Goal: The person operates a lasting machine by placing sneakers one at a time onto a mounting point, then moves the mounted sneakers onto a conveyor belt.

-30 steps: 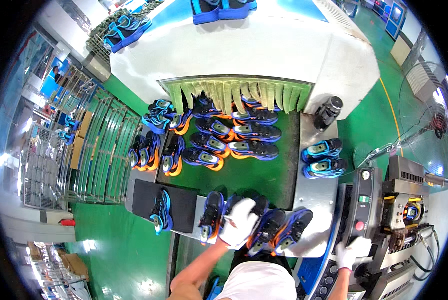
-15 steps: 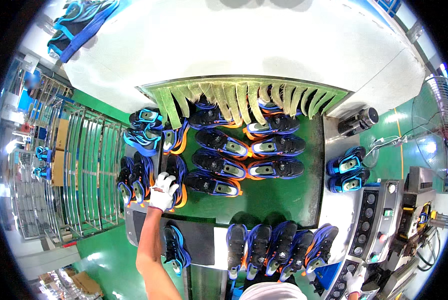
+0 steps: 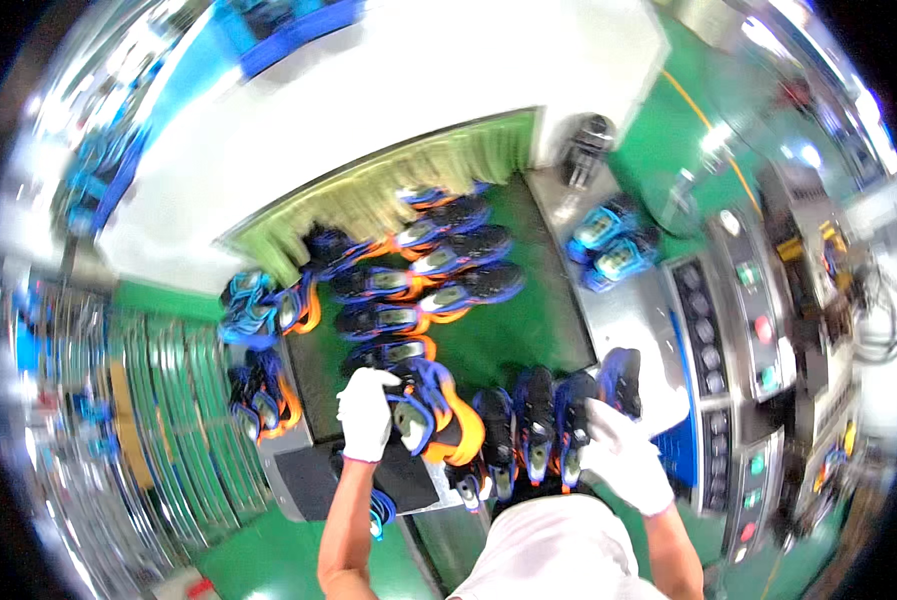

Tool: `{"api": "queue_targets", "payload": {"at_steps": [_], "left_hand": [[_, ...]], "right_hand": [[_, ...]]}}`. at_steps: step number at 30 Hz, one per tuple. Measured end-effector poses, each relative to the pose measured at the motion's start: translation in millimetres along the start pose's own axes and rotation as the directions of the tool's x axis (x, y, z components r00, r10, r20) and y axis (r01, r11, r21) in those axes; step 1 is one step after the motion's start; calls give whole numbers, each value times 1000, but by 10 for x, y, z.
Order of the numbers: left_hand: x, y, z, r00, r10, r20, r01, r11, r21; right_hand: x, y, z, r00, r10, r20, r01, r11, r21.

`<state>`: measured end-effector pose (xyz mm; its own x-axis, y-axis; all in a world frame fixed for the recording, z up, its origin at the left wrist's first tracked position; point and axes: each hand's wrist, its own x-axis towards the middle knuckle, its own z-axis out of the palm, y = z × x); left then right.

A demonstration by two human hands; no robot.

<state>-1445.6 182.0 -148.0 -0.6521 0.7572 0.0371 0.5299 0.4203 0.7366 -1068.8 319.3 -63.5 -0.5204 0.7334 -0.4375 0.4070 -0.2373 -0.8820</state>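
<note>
My left hand (image 3: 366, 412), in a white glove, is closed on a black-and-blue sneaker (image 3: 462, 428) with an orange sole, lifted over the near edge of the green belt. My right hand (image 3: 623, 458), also gloved, reaches in from the right to the near row. Its blurred fingers lie beside or on a dark sneaker (image 3: 572, 412); whether they grip it is unclear. Another sneaker (image 3: 620, 378) stands just beyond those fingers. More sneakers (image 3: 534, 415) stand to the left in that row. On the belt (image 3: 538, 325), several sneakers (image 3: 460, 292) lie in pairs.
Green fringe strips (image 3: 368, 205) hang from the white machine housing (image 3: 368, 110) at the belt's far end. Light-blue sneakers (image 3: 613, 245) sit on the right ledge, near a control panel (image 3: 758, 300). At left are more sneakers (image 3: 263, 395) and a metal rack (image 3: 183, 400).
My left hand has moved right from the belt's left edge and now holds a raised sneaker. My right hand has come from the control panel to the near row. The view has turned.
</note>
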Motion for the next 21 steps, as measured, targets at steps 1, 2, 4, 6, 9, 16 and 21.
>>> {"api": "queue_targets", "payload": {"at_steps": [1,2,4,6,9,16,21], "left_hand": [[48,37,262,999,3,43,3,991,-136],[150,521,402,936,-273,221,330,900,-285],[239,993,790,902,-223,370,341,892,-295],[238,1596,1130,851,-145,505,372,845,-384],[130,2252,1568,851,108,514,108,921,-373],[-840,4095,2194,68,884,463,-897,257,-360],[-2008,5264,2577,-199,726,658,-826,237,-512]], "right_hand": [[29,-91,121,995,-78,62,85,990,-115],[28,-170,201,982,-154,106,174,961,-215],[-89,-363,178,981,-193,2,186,938,-292],[-274,-366,-47,967,-207,-149,170,958,-232],[-769,-400,-532,965,-69,-254,42,993,-110],[-1475,-28,-1197,857,57,-512,-154,977,-149],[-1745,807,-1768,409,-313,-857,-78,924,-375]]}}
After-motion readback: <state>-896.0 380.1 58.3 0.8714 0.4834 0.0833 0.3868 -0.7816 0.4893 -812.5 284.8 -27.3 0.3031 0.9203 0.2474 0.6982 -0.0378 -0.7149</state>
